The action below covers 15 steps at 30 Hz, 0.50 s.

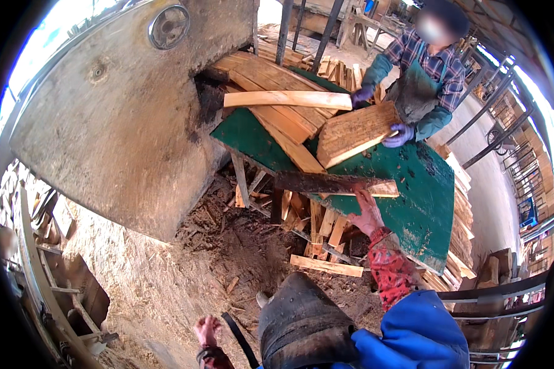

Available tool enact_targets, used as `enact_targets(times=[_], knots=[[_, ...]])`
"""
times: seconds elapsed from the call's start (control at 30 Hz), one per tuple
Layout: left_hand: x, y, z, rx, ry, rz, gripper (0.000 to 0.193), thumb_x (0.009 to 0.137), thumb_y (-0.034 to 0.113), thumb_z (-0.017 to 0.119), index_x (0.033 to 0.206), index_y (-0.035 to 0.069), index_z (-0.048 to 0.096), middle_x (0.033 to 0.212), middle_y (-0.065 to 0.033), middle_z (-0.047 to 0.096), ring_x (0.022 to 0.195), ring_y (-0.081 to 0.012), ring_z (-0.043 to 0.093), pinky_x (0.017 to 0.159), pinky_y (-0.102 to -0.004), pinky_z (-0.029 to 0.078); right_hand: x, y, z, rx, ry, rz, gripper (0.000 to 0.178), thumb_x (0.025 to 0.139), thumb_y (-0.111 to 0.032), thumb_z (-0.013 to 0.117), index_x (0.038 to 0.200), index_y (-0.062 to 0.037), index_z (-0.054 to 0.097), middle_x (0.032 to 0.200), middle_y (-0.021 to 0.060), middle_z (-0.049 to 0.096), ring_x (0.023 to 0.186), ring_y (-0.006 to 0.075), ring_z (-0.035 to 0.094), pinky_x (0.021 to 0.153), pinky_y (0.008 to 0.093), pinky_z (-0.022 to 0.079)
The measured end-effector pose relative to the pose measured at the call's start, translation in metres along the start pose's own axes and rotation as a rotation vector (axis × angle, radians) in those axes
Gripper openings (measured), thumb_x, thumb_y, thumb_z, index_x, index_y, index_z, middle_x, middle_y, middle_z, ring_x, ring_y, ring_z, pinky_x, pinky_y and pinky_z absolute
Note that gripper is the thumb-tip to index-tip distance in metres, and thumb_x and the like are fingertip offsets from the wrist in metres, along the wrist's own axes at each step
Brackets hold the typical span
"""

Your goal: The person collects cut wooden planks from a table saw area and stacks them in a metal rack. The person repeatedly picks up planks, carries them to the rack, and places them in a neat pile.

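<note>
My right hand (pixel 366 213) reaches over the near edge of the green-topped table (pixel 412 209). Its fingertips touch a bark-edged wood strip (pixel 332 183), with the thumb spread away from the wood. The strip's left end juts past the table edge. My left hand (pixel 208 330) hangs low at my side, fingers loosely bent and apart, with nothing visible in it. Across the table, a co-worker (pixel 434 74) in purple gloves has one hand on a thick wood block (pixel 357 133) and the other at the end of a pale narrow plank (pixel 286 99).
Several boards (pixel 283 120) lie at the table's far left, beside a large tan machine panel (pixel 117 117) with a handwheel (pixel 169 27). Offcuts (pixel 326 230) are heaped under the table, and sawdust (pixel 160 289) covers the floor. A curved metal rail (pixel 498 288) stands at right.
</note>
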<state>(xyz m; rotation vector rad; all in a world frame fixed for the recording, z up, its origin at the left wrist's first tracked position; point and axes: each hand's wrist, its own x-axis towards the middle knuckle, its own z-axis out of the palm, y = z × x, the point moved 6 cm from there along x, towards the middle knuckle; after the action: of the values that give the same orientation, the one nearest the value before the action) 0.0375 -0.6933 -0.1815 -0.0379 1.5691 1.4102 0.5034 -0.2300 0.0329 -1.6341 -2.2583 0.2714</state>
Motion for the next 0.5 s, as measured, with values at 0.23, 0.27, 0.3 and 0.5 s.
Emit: enact_targets(times=[0.23, 0.27, 0.3, 0.5], knots=[[0.073, 0.096, 0.106, -0.020, 0.006, 0.022, 0.023, 0.091, 0.014, 0.062, 0.101, -0.006, 0.058, 0.084, -0.0163, 0.066, 0.070, -0.0233, 0.066, 0.061, -0.0336, 0.057, 0.090, 0.029, 0.014, -0.247, -0.092, 0.020, 0.091, 0.061, -0.010, 0.073, 0.142, -0.0007, 0.034, 0.143, 0.0178, 0.034, 0.134, 0.0364, 0.032, 0.110, 0.0435, 0.030], [0.072, 0.094, 0.124, -0.024, -0.003, 0.022, 0.019, 0.091, 0.011, 0.060, 0.100, -0.006, 0.059, 0.082, -0.0157, 0.067, 0.067, -0.0231, 0.066, 0.059, -0.0338, 0.057, 0.102, 0.030, 0.016, -0.252, -0.109, 0.006, 0.089, 0.059, -0.010, 0.073, 0.140, -0.0015, 0.036, 0.140, 0.0178, 0.037, 0.132, 0.0361, 0.033, 0.109, 0.0450, 0.029], [0.078, 0.088, 0.145, -0.051, -0.010, -0.040, 0.017, 0.091, 0.009, 0.058, 0.099, -0.006, 0.060, 0.081, -0.0150, 0.067, 0.065, -0.0227, 0.066, 0.059, -0.0342, 0.057, 0.115, 0.030, 0.014, -0.262, -0.123, -0.005, 0.088, 0.058, -0.011, 0.074, 0.138, -0.0023, 0.039, 0.137, 0.0177, 0.040, 0.131, 0.0359, 0.035, 0.108, 0.0466, 0.029], [0.098, 0.128, 0.303, 0.338, -0.320, -0.079, 0.019, 0.090, 0.016, 0.061, 0.090, -0.003, 0.066, 0.081, -0.0104, 0.068, 0.075, -0.0185, 0.066, 0.069, -0.0306, 0.055, 0.165, 0.025, 0.010, -0.155, -0.349, 0.017, 0.077, 0.055, -0.019, 0.074, 0.127, -0.0020, 0.050, 0.123, 0.0177, 0.049, 0.120, 0.0359, 0.044, 0.105, 0.0470, 0.031]])
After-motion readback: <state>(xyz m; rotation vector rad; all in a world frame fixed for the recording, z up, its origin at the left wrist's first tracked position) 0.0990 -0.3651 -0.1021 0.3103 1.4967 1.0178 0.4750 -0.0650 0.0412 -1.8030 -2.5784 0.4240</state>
